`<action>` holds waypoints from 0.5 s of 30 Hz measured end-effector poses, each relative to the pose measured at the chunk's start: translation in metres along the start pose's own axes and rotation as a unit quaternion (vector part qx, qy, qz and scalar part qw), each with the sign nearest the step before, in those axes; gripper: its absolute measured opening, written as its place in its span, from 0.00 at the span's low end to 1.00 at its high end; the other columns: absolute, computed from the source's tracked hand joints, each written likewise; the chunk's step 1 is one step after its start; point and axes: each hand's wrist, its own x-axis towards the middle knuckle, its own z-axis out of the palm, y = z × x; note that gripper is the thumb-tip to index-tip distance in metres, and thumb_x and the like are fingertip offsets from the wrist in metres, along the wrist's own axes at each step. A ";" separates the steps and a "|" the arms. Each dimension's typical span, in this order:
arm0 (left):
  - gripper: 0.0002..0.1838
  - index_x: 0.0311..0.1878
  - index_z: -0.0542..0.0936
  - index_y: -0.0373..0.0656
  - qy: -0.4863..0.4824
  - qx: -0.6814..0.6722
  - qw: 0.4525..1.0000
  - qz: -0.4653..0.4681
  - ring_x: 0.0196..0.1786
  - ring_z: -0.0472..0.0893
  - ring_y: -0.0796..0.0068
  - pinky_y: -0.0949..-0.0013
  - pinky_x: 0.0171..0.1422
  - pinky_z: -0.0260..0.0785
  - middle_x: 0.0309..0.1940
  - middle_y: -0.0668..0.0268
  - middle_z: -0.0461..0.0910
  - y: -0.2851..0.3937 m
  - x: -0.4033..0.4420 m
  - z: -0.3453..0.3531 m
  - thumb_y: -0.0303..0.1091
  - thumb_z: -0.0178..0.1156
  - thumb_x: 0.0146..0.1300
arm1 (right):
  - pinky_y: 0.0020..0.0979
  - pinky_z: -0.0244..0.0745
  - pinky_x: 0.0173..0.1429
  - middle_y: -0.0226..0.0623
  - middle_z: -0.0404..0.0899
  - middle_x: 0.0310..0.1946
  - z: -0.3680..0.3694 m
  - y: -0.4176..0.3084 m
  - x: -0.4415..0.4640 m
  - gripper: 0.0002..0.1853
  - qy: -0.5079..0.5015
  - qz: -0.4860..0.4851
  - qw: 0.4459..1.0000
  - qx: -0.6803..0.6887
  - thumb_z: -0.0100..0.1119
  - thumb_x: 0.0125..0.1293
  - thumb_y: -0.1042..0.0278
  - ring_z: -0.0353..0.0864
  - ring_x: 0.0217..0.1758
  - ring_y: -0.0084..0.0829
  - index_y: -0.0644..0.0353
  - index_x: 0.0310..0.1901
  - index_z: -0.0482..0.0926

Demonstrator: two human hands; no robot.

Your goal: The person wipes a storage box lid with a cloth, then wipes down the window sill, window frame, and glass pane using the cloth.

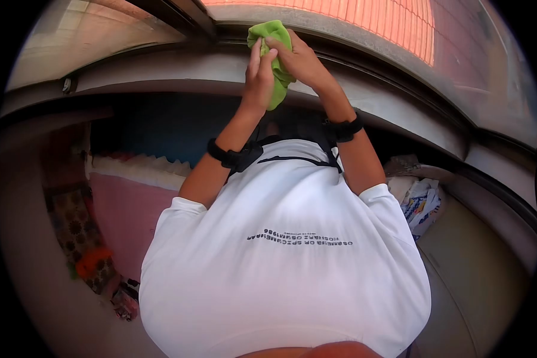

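A bunched green cloth (278,80) is held between my two hands at the window sill, its lower end hanging down over the sill's inner edge. My left hand (259,77) grips the cloth from its left side, fingers pointing up. From the right, my right hand (301,59) has its thumb and fingers closed on the upper part of the cloth. The dark window track (235,34) runs just behind the cloth. Black bands circle both wrists.
Glass panes (483,71) stand at the left and right beyond the sill (179,74). Orange roof tiles (364,21) show outside. A pink cover (125,209) with a frilled edge lies lower left, and bundled fabrics (420,200) lie at the right.
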 end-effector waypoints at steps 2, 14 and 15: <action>0.29 0.69 0.70 0.28 -0.037 0.010 0.999 0.035 0.68 0.74 0.68 0.70 0.72 0.62 0.64 0.51 0.77 0.001 -0.005 0.026 0.45 0.47 0.78 | 0.31 0.74 0.61 0.36 0.79 0.56 -0.030 -0.014 -0.027 0.25 0.011 0.077 0.989 0.126 0.58 0.74 0.56 0.79 0.56 0.27 0.59 0.66 0.69; 0.26 0.60 0.79 0.34 0.093 0.219 0.961 0.143 0.55 0.79 0.51 0.58 0.60 0.69 0.51 0.48 0.78 -0.015 0.020 -0.019 0.48 0.46 0.79 | 0.33 0.78 0.53 0.42 0.88 0.40 0.019 -0.006 0.019 0.21 0.089 -0.029 0.995 -0.021 0.68 0.63 0.54 0.86 0.43 0.31 0.57 0.53 0.84; 0.26 0.60 0.79 0.34 0.124 0.255 0.947 0.152 0.55 0.79 0.52 0.58 0.60 0.69 0.51 0.49 0.77 -0.013 0.029 -0.046 0.48 0.46 0.78 | 0.37 0.79 0.54 0.46 0.87 0.42 0.044 -0.006 0.031 0.22 0.087 -0.033 0.994 -0.055 0.67 0.63 0.53 0.88 0.47 0.41 0.57 0.54 0.83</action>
